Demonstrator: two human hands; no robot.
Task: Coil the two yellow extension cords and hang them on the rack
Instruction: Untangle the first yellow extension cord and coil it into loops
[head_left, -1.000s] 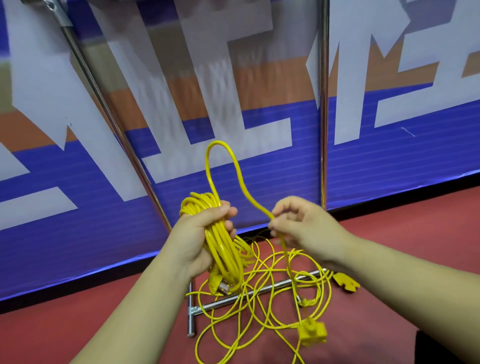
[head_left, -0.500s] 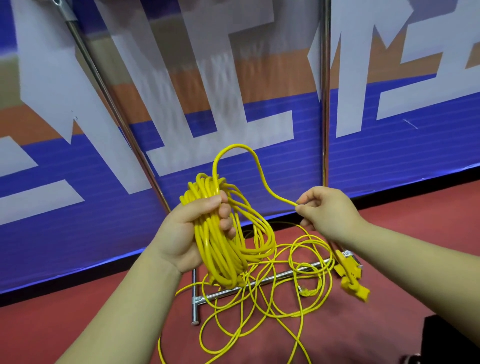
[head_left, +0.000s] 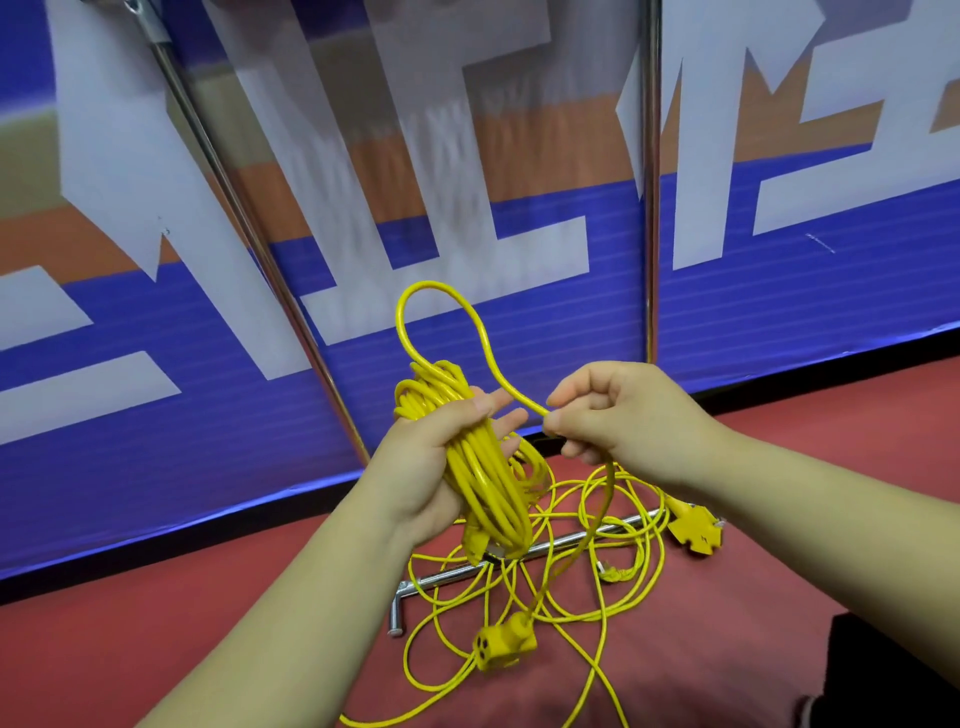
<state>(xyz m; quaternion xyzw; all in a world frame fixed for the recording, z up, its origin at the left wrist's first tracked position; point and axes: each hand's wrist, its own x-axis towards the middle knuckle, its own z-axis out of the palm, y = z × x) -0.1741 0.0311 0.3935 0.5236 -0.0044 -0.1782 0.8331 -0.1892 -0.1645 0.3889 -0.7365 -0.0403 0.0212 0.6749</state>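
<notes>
Here in the head view, the left hand (head_left: 436, 467) grips the coiled cord (head_left: 483, 483), with the thumb laid across the bundle and the fingers wrapped behind it, their tips showing at the far side. The right hand (head_left: 618, 421) pinches a single strand between thumb and forefinger, its other fingers curled. From the pinch the strand arches up in a loop (head_left: 431, 284) and drops into the coil. Below, the loose cord (head_left: 661, 556) lies tangled on the red floor (head_left: 156, 623) across the rack's metal foot bar (head_left: 441, 576). A yellow socket block (head_left: 506, 644) hangs low, and another yellow plug (head_left: 693, 532) lies beside the bar's right end.
</notes>
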